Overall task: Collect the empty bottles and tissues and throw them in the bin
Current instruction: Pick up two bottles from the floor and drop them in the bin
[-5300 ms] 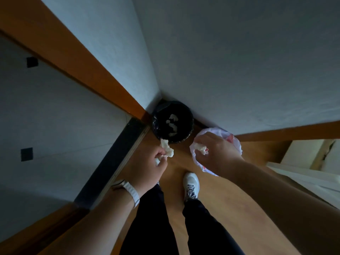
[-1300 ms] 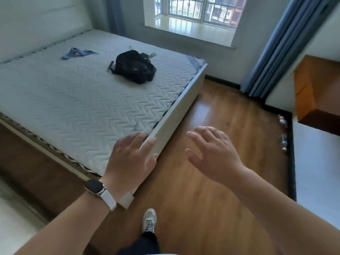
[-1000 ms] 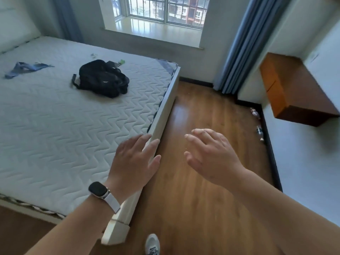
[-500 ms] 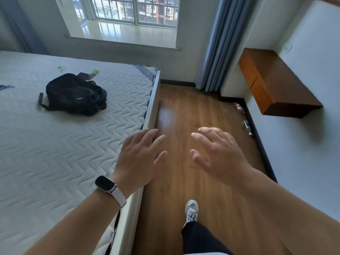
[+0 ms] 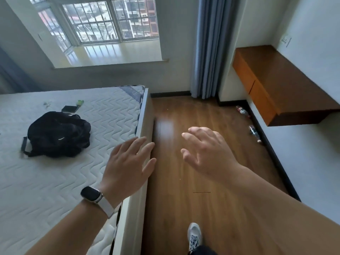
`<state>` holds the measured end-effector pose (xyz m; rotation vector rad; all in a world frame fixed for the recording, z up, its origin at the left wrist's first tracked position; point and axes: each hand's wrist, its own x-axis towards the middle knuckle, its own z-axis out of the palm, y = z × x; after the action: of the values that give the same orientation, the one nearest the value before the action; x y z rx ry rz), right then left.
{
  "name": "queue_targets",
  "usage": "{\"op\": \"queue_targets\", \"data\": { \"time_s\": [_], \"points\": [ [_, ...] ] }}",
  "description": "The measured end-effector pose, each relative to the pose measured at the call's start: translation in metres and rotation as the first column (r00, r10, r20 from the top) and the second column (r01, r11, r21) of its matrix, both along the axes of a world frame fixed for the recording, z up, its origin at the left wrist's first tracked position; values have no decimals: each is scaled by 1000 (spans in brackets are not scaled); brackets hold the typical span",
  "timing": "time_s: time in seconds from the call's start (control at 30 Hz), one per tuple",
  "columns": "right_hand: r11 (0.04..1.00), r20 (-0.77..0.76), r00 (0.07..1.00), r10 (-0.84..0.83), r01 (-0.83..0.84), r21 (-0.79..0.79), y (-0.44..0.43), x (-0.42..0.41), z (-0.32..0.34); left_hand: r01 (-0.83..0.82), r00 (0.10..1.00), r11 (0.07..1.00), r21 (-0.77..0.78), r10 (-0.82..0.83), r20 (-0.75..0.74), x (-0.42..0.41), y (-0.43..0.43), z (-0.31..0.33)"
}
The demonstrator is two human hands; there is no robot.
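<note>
Two plastic bottles lie on the wood floor along the right wall: a nearer bottle (image 5: pixel 254 133) with a dark label and a farther bottle (image 5: pixel 242 111) with a red label, below the wall-mounted wooden desk. My left hand (image 5: pixel 129 167), with a watch on its wrist, is held out over the bed's edge, fingers straight and empty. My right hand (image 5: pixel 204 150) hovers over the floor with fingers spread, holding nothing. Both hands are well short of the bottles. No bin and no tissues are in view.
A bed (image 5: pixel 77 162) fills the left side, with a black backpack (image 5: pixel 58 134), a dark wallet-like item (image 5: pixel 69 108) and a small green thing (image 5: pixel 80 102) on it. A wooden desk (image 5: pixel 281 85) juts from the right wall. Blue curtain (image 5: pixel 209 46) and window stand ahead.
From dropping tissues into the black bin, the view has turned to the bedroom and swung right along the bed. Both hands are now empty and open. The bottles come nearer.
</note>
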<state>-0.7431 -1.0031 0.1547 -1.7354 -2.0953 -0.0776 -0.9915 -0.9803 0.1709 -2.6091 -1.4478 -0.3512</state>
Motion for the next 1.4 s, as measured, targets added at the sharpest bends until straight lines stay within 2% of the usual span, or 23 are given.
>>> {"op": "queue_targets", "data": {
  "time_s": [0.17,0.33,0.5,0.7,0.9,1.17,1.4],
  "points": [
    [1000,17,999,-28,28,-1,50,67,3,65,997,997,46,-66,25,65,59,3],
    [997,12,997,-71,70,43,71,105,4,195,979,975,105,-200,36,112,104,4],
    [990,33,989,-141,140,31,98,134,6,272,961,958,90,-276,27,148,156,0],
    [971,85,970,-229,233,-44,147,149,9,372,925,925,81,-376,50,175,233,-16],
    [934,117,938,-327,340,-108,240,151,23,457,884,886,73,-462,69,191,348,-23],
    [913,169,907,-386,402,-73,377,136,34,511,848,856,77,-516,117,190,504,-13],
    [903,194,897,-398,420,-91,444,144,28,531,834,845,66,-535,131,199,581,-18]
  ]
}}
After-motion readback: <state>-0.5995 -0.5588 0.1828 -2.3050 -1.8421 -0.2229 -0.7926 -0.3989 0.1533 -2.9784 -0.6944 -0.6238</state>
